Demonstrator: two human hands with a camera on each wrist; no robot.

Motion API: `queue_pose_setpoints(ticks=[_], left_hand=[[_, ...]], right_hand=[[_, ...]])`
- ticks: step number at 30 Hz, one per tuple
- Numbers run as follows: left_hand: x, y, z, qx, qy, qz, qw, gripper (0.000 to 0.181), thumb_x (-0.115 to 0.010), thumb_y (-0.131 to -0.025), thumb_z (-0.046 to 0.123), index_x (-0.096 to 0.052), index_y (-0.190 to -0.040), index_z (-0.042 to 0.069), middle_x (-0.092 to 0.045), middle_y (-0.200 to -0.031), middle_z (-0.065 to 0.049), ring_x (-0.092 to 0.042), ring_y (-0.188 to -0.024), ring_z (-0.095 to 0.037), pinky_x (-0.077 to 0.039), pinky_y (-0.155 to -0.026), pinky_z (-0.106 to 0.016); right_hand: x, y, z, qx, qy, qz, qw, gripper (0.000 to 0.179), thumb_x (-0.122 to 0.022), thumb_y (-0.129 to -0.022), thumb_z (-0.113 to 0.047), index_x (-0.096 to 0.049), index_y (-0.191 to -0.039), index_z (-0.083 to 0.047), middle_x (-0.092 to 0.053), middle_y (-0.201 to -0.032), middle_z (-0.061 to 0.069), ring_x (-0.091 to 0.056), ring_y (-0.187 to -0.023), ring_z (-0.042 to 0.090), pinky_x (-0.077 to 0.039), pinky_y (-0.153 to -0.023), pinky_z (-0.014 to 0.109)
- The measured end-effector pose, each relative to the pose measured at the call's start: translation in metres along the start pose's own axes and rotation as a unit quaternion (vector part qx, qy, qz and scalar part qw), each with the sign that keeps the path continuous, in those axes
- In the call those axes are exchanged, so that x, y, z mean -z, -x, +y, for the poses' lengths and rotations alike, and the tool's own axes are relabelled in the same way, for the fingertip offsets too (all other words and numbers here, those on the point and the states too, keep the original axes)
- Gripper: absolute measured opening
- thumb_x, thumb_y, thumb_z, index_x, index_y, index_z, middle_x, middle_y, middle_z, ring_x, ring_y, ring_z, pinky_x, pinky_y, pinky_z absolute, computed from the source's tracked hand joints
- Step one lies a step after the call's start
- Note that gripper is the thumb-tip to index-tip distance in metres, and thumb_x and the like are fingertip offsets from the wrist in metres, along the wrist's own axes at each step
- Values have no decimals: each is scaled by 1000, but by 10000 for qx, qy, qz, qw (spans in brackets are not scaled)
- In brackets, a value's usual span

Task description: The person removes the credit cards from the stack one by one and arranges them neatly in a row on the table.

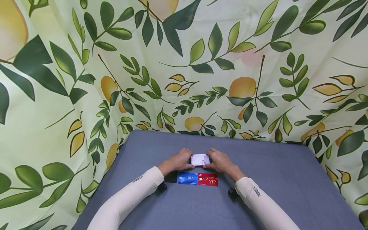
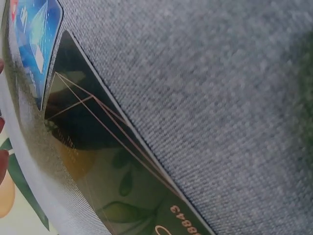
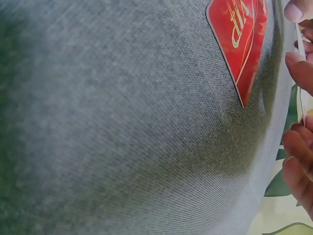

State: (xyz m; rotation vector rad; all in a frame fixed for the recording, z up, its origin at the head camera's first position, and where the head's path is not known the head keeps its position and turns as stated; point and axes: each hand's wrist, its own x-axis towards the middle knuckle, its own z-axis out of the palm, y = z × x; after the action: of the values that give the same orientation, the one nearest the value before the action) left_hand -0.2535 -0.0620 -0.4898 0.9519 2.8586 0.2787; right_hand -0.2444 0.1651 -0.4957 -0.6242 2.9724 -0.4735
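Between my two hands is a pale pink-and-white card [image 1: 200, 159] with a printed pattern. My left hand [image 1: 181, 159] pinches its left end, and my right hand [image 1: 220, 162] pinches its right end. In the right wrist view, the fingers [image 3: 299, 73] and the thin edge of the held card show at the right border. A blue VIP card [image 1: 187, 178] and a red VIP card [image 1: 208, 179] lie side by side on the near side of the hands. To the blue one's left lies a black card [image 2: 98, 142], partly covered by my left forearm in the head view.
The cards lie on a grey-blue cloth-covered table [image 1: 273, 179]. A cloth curtain [image 1: 207, 95] with leaves and orange fruit hangs behind the table and along its left side. Dark wrist devices sit under both cuffs, beside the row of cards.
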Motion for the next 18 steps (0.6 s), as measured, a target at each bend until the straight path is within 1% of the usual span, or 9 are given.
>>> queue_pose_setpoints(ticks=[7, 14, 18], left_hand=[[0, 2, 2, -88, 11, 69, 9999, 53, -76, -89, 41, -63, -125, 6, -66, -117, -7, -57, -106, -18, -50, -93, -32], [1, 5, 5, -31, 87, 31, 10000, 54, -75, -89, 43, -63, -127, 6, -65, -119, -7, -56, -106, -18, -51, -94, -32], [0, 6, 6, -5, 44, 20, 10000, 54, -74, -90, 43, -62, -129, 7, -65, -122, -7, -55, -108, -17, -50, -95, -32]], right_hand=[[1, 5, -1, 36, 42, 64, 10000, 63, -86, -77, -42, -67, -124, -5, -63, -107, 6, -58, -91, 18, -53, -81, 45], [2, 9, -2, 23, 54, 45, 10000, 63, -86, -77, -43, -68, -125, -6, -63, -110, 7, -59, -92, 19, -54, -83, 46], [3, 12, -3, 110, 103, 94, 9998, 63, -86, -77, -43, -68, -124, -6, -64, -112, 8, -60, -93, 19, -55, -83, 45]])
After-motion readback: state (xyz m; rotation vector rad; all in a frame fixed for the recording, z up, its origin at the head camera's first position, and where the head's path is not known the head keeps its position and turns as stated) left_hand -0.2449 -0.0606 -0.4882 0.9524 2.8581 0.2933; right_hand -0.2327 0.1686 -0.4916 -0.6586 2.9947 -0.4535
